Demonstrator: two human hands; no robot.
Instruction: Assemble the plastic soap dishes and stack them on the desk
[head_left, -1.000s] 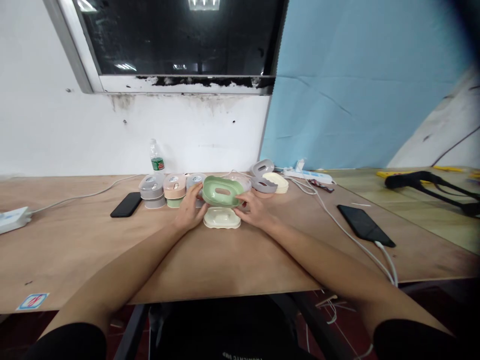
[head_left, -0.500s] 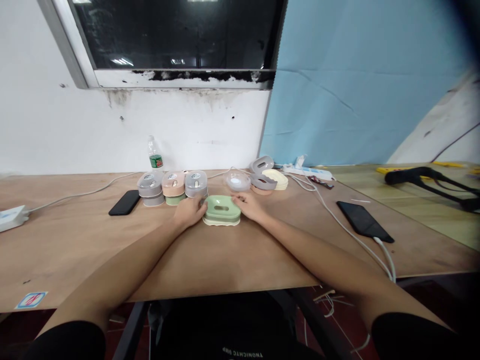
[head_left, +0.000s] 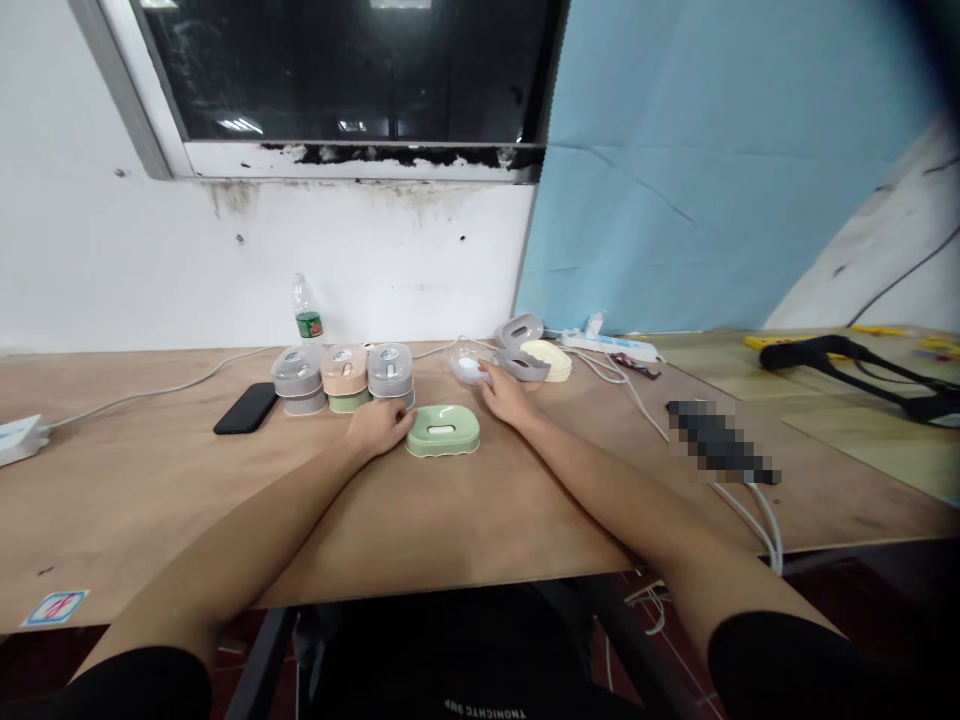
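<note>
A green soap dish (head_left: 442, 430) with a slot in its middle rests on the table, a pale wavy rim showing beneath. My left hand (head_left: 379, 426) is at its left end, fingers curled with the thumb side against the edge. Beyond the dish, my right hand (head_left: 504, 392) reaches forward with fingers extended to the near right edge of a clear lid (head_left: 466, 366); whether they touch it is hard to tell. Grey trays (head_left: 525, 366) and a stack of cream trays (head_left: 550, 362) lie just right of that lid.
Assembled soap boxes (head_left: 345, 372) with clear lids stand in a row behind my left hand. Left of them lies a black phone (head_left: 246, 408), with a bottle (head_left: 307, 310) by the wall. A power strip (head_left: 615, 347), white cables and a pixelated dark object (head_left: 718, 440) are at right.
My right hand has left the green dish and moved forward to the clear lid. The green piece now sits lower over its pale base. My left hand stays at the dish's left end.
</note>
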